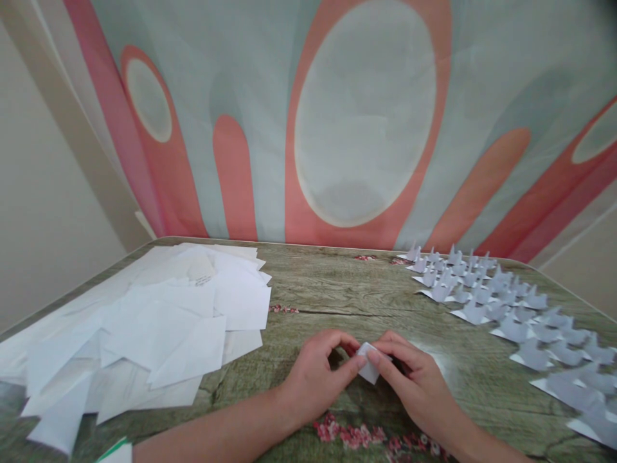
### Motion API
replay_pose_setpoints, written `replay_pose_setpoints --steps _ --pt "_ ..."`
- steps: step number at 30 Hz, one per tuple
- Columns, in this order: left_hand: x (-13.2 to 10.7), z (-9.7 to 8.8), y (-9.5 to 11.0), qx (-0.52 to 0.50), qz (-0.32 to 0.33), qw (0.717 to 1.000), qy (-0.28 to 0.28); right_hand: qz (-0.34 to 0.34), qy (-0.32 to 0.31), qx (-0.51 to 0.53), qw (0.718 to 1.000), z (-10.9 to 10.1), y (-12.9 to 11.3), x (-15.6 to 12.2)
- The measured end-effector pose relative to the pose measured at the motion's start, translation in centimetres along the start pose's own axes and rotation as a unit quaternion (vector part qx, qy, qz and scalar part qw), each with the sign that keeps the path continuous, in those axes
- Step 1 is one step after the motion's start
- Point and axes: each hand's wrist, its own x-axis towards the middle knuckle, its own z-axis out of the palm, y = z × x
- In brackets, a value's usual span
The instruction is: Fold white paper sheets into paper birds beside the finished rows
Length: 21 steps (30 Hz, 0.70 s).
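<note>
A small folded piece of white paper (369, 371) is held between my two hands, above the front middle of the table. My left hand (322, 368) pinches its left side between thumb and fingers. From the other side, my right hand (411, 373) grips it, with the thumb lying across its upper face. My fingers cover part of the paper, so its full shape is hidden.
Loose white paper sheets (178, 321) lie in an overlapping pile on the left. Rows of folded paper figures (523, 328) stand along the right side. The wood-patterned table (328, 283) ends at a patterned curtain (270, 128). A green-edged paper (116, 452) lies by my left forearm.
</note>
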Motion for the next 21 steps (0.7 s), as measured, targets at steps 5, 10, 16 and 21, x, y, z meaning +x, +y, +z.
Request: replay_pose_setpoints --steps 5,10,16,21 --pt "0.04 -0.15 0.18 0.014 -0.008 1.000 -0.006 0.001 -0.009 0.010 1.000 0.14 0.03 0.06" --pt "0.18 -0.28 0.23 0.028 0.022 0.999 -0.020 0.008 -0.001 0.014 1.000 0.10 0.21 0.16" --pt "0.19 -0.20 0.41 0.047 0.035 0.998 -0.021 0.005 0.002 0.014 1.000 -0.03 -0.07 0.28" --pt "0.23 -0.17 0.23 0.035 0.045 0.998 -0.036 -0.002 -0.001 0.017 1.000 -0.13 -0.30 0.26"
